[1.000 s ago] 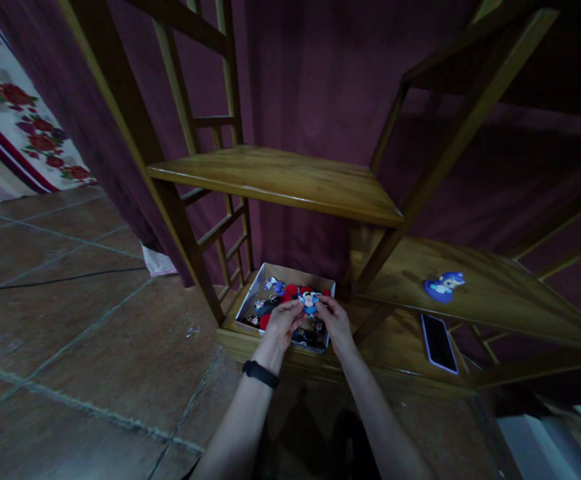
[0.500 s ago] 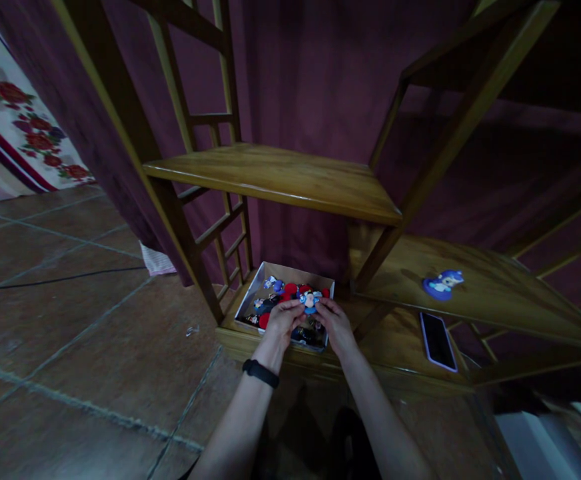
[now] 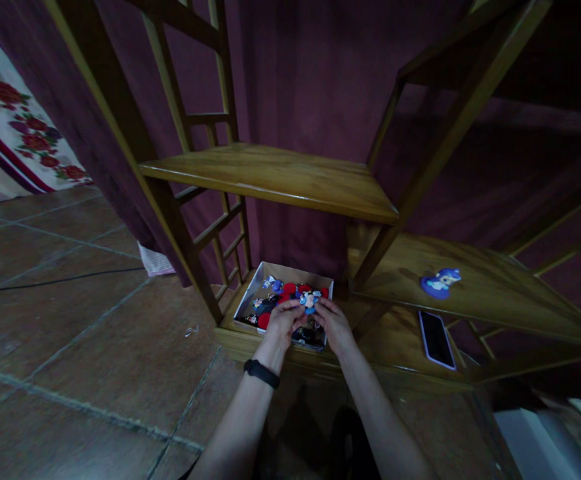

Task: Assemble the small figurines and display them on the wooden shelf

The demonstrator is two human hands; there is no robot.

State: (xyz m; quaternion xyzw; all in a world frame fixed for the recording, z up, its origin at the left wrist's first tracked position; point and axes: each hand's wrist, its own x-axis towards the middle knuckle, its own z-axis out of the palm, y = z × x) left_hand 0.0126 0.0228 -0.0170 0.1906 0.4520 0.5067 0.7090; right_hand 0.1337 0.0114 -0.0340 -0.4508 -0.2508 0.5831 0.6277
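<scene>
Between my two hands I hold a small blue-and-white figurine point(image 3: 310, 301). The fingers of my left hand point(image 3: 285, 317) pinch its left side, and my right hand point(image 3: 332, 320) pinches its right side. Directly beneath is a shallow white-rimmed cardboard box point(image 3: 249, 293) on the lowest shelf. Several more figurines lie in it, among them a blue-and-white one point(image 3: 273, 284) at the back left and a dark one point(image 3: 265, 305) near the left. Red round pieces point(image 3: 264, 321) show there too. My hands hide part of the box's front.
A purple-and-white figurine point(image 3: 440, 283) stands on the raised shelf point(image 3: 490, 287) at right. Below it a phone point(image 3: 437, 340) lies on the lower board. A wooden shelf point(image 3: 270, 175) juts out above the box. A cable point(image 3: 60, 283) runs over the tiled floor at left.
The view has shifted very slightly. Both hands keep the figurine in nearly the same place over the box, and nothing has been let go.
</scene>
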